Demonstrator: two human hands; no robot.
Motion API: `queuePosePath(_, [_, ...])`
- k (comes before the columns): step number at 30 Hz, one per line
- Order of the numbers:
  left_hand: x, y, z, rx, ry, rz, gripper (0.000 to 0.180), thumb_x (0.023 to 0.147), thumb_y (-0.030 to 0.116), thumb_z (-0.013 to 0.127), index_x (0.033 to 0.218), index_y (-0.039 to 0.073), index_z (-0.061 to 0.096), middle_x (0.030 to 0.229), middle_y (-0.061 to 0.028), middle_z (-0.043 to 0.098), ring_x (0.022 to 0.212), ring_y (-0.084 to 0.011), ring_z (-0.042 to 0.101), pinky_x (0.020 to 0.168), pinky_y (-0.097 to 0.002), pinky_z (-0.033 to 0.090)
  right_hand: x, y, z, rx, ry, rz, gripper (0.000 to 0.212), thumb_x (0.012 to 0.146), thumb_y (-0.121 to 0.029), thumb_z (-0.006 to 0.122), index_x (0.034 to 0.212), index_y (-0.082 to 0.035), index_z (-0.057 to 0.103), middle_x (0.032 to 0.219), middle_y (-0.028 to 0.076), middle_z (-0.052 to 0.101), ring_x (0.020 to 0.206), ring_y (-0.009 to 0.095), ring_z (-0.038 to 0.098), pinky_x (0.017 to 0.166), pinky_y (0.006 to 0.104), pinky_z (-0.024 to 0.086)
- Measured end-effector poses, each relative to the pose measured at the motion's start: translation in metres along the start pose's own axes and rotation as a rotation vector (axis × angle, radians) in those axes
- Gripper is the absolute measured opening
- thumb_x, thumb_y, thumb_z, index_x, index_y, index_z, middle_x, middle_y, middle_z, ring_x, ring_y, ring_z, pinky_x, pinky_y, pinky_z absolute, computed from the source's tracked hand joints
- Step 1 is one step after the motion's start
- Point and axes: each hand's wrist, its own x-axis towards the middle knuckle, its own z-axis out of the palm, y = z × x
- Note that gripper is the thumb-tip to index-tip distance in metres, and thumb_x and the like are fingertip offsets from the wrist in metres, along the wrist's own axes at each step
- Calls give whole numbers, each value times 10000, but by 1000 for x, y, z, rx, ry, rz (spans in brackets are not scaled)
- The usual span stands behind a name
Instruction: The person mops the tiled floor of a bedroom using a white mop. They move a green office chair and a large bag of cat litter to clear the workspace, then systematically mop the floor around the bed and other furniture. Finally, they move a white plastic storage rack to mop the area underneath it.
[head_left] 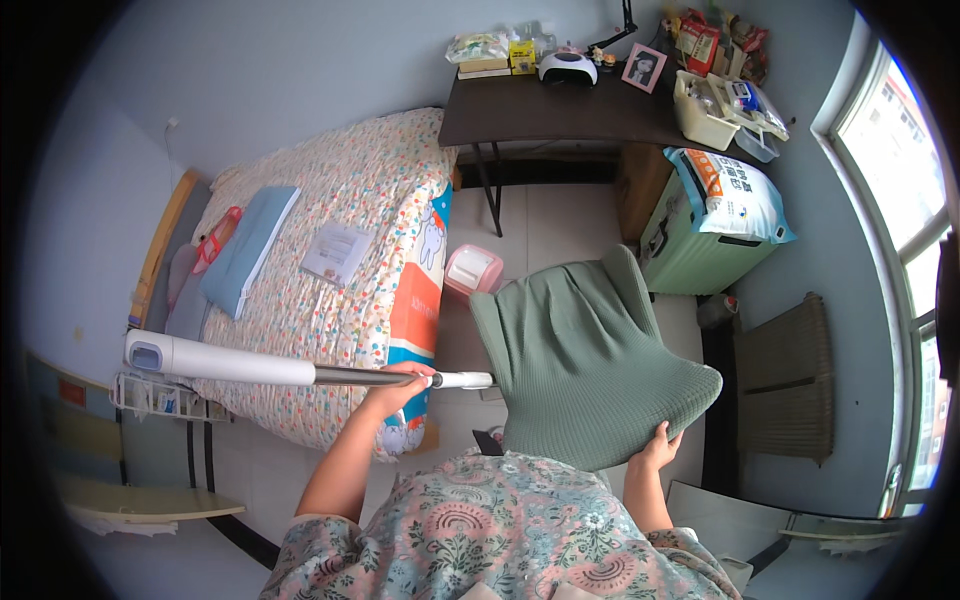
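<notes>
A long-handled floor cleaner (225,360), with a thick white body and a grey metal tube, lies level across the left side, over the bed's edge. My left hand (398,393) is closed round its tube near the white joint. The cleaner's far end passes behind or under a chair with a ribbed green cover (590,350), so its head is hidden. My right hand (655,452) grips the near right edge of that chair, its fingers partly out of sight under the cover. The chair stands right in front of my body.
The bed (340,170) on the left bears a blue pillow (255,250). A pink-and-white bin (474,270) stands on the floor between bed and chair. A dark desk (560,115) is at the back; a green suitcase (690,240) and a radiator (785,380) line the right.
</notes>
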Motion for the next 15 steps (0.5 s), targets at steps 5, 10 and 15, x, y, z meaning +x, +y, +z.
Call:
queuePosePath(5, [25, 14, -13, 114, 12, 75, 173, 790, 153, 603, 941, 79, 644, 794, -28, 641, 749, -100, 588, 698, -254, 457, -7, 16, 40, 40, 37, 70, 402, 842, -27, 527, 1234, -28, 432, 1152, 104, 517, 975, 220, 530, 859, 342, 446])
queuePosePath(10, [44, 19, -17, 164, 41, 206, 179, 790, 193, 603, 927, 85, 641, 738, -19, 633, 716, -101, 592, 671, -255, 454, 7, 9, 95, -8, 77, -16, 413, 838, 8, 514, 1239, -21, 419, 1146, 111, 518, 964, 221, 534, 859, 341, 449])
queuePosePath(15, [74, 22, -16, 21, 59, 48, 132, 793, 92, 570, 893, 38, 637, 863, -43, 639, 804, -102, 576, 758, -249, 453, 51, 4, 132, -37, 120, -82, 504, 790, 54, 546, 1268, -43, 417, 1157, 110, 518, 936, 230, 546, 851, 355, 462])
